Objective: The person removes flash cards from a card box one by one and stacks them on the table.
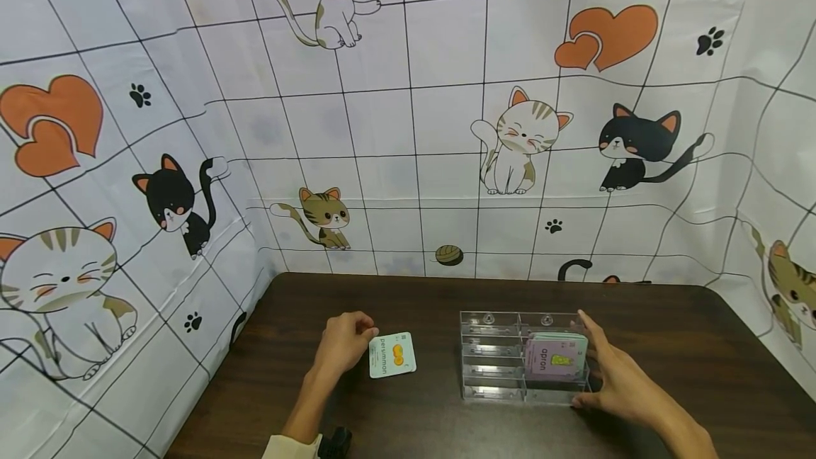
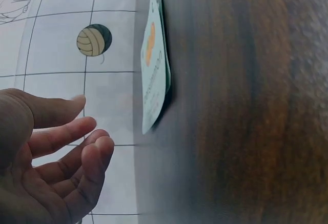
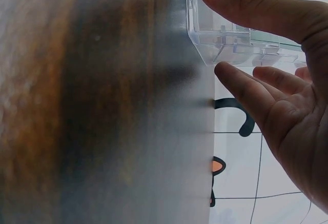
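A pale green persimmon card (image 1: 392, 355) lies on the table, with at least one more card showing beneath it in the left wrist view. Just left of it is my left hand (image 1: 344, 340), fingers loosely bent; the left wrist view shows a gap between fingertips and card. A clear plastic card holder (image 1: 491, 395) with two columns of compartments sits right of centre. My right hand (image 1: 615, 377) holds its right end, thumb at the front corner and fingers along the right side towards the back. Inside the right column rests a stack of cards, a purple apron card (image 1: 556, 361) on top.
The dark wooden table (image 1: 433, 423) runs back to a white wall cloth (image 1: 446, 133) printed with cats, hearts and grid lines. Bare tabletop lies between the persimmon card and the holder. The holder's left column shows no cards.
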The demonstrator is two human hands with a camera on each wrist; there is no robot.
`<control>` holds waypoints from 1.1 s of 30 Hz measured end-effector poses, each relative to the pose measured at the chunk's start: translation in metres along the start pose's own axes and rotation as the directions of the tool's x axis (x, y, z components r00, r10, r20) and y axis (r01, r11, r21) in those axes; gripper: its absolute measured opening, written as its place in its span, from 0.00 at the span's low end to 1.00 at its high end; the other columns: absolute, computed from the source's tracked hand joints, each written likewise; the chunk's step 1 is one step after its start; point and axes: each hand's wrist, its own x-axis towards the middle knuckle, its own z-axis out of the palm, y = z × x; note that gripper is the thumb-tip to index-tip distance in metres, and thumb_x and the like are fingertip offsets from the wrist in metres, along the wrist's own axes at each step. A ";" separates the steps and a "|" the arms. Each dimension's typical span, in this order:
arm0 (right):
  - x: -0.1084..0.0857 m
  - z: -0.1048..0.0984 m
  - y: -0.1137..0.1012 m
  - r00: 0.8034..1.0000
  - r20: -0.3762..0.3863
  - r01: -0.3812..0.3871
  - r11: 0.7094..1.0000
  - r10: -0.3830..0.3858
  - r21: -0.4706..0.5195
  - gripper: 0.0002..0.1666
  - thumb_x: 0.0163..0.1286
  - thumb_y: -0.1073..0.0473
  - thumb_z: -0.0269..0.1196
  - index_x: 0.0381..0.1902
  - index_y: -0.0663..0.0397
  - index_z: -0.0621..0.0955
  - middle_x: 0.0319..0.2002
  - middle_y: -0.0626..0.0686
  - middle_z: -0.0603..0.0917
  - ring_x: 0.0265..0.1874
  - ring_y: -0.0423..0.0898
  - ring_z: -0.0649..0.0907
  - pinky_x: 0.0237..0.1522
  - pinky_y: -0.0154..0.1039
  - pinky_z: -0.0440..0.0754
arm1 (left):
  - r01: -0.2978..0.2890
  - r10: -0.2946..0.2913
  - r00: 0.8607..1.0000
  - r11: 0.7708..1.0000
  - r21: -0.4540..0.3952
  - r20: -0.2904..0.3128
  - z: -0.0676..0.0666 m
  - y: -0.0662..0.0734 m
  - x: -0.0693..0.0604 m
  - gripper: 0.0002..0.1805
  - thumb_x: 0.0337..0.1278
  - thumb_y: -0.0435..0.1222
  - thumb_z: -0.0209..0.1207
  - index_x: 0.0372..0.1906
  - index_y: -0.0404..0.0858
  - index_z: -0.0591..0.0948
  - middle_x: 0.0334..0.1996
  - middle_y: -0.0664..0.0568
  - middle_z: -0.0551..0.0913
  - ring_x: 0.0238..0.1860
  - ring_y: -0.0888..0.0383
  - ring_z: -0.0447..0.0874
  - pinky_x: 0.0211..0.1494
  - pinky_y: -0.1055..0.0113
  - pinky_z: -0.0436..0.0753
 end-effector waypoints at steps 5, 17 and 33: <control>0.000 0.000 0.001 1.000 -0.002 0.008 1.000 -0.008 -0.001 0.94 0.41 0.65 0.89 0.87 0.55 0.32 0.78 0.86 0.53 0.65 0.88 0.73 0.49 0.56 0.90 | -0.025 0.025 1.000 1.000 -0.013 -0.011 -0.002 0.003 -0.001 0.08 0.68 0.37 0.71 0.46 0.37 0.90 0.40 0.48 0.91 0.39 0.55 0.86 0.42 0.56 0.85; 0.000 0.000 0.002 1.000 -0.002 0.022 1.000 -0.022 -0.007 0.94 0.42 0.64 0.89 0.87 0.55 0.32 0.78 0.85 0.54 0.64 0.87 0.74 0.48 0.56 0.90 | -0.098 0.099 0.995 0.993 -0.061 0.015 -0.003 0.014 -0.003 0.12 0.69 0.37 0.71 0.52 0.36 0.89 0.43 0.48 0.91 0.41 0.55 0.87 0.46 0.55 0.86; 0.000 0.000 0.002 0.999 -0.011 0.047 0.999 -0.047 -0.014 0.94 0.41 0.64 0.89 0.87 0.56 0.33 0.78 0.84 0.55 0.63 0.87 0.75 0.47 0.56 0.90 | -0.182 0.188 0.981 0.976 -0.121 0.038 0.000 0.032 -0.006 0.16 0.71 0.40 0.70 0.55 0.35 0.88 0.46 0.48 0.92 0.43 0.54 0.90 0.46 0.57 0.88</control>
